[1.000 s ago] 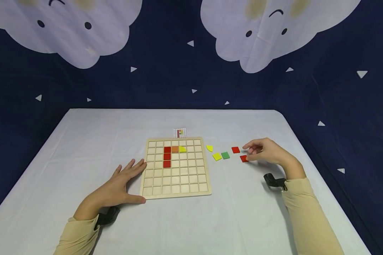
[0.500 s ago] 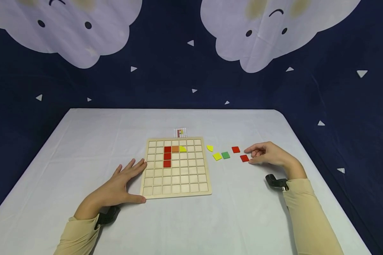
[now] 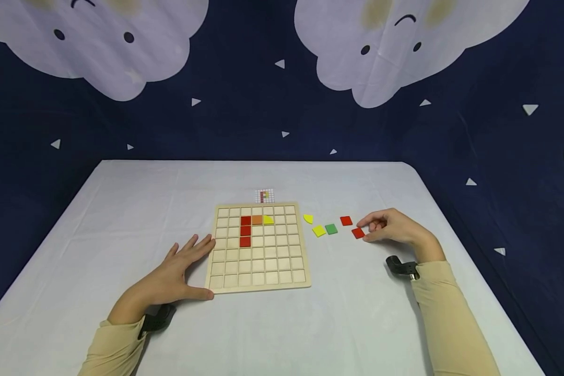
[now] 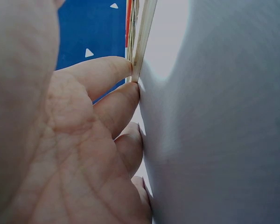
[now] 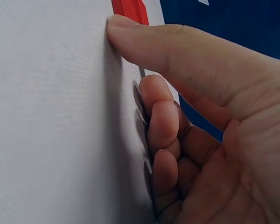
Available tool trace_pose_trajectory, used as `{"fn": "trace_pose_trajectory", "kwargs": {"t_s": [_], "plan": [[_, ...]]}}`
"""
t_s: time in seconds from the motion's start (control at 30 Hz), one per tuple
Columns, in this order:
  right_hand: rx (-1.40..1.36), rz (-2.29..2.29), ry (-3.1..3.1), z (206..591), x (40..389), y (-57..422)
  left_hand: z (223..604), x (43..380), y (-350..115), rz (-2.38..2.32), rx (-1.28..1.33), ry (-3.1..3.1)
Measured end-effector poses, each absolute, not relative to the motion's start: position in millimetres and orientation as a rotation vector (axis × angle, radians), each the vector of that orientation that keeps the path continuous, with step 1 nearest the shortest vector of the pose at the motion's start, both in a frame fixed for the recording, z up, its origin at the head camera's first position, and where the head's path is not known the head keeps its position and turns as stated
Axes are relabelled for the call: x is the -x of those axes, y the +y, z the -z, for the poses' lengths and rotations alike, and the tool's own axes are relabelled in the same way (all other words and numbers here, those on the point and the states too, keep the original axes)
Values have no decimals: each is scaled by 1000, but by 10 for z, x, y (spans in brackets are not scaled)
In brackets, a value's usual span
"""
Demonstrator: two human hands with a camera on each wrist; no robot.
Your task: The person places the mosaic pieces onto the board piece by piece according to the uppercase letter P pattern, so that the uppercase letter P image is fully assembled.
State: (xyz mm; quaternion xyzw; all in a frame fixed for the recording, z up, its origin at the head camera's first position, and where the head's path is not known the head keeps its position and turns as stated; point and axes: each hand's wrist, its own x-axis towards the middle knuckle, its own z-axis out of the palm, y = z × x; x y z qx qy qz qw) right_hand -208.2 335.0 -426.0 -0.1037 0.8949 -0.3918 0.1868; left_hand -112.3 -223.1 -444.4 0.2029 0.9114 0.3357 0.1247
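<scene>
My left hand rests at the left side of a wooden grid board, its fingers spread and thumb at the near left corner. In the left wrist view, fingertips touch the board's edge. My right hand is at a red square tile lying on the table, thumb and index finger at its opposite edges, pinching it. The right wrist view has the thumb overlapping the red tile, with the other fingers curled. Another red tile lies just beyond.
Between the board and right hand lie a green tile, a yellow square and a yellow quarter-round tile. Three red tiles, an orange and a yellow one sit in the grid. A pattern card lies behind.
My right thumb first overlapped the nearer red tile, drew back to the right, then came in again to its edges. That tile has shifted very slightly left. The left hand stays put.
</scene>
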Motion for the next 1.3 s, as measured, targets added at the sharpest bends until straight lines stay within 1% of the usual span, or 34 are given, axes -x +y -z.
{"fn": "trace_pose_trajectory", "kwargs": {"t_s": [0.87,1.07,1.3], "plan": [[341,958,2676,4292,2022,3186,4441,1111,-2218,-977,-602,2670],[372,939,2723,4220,1993,3114,4436,1099,-2214,-982,-601,2665],[462,922,2795,4070,1976,2911,4445,1111,-2221,-974,-607,2676]]}}
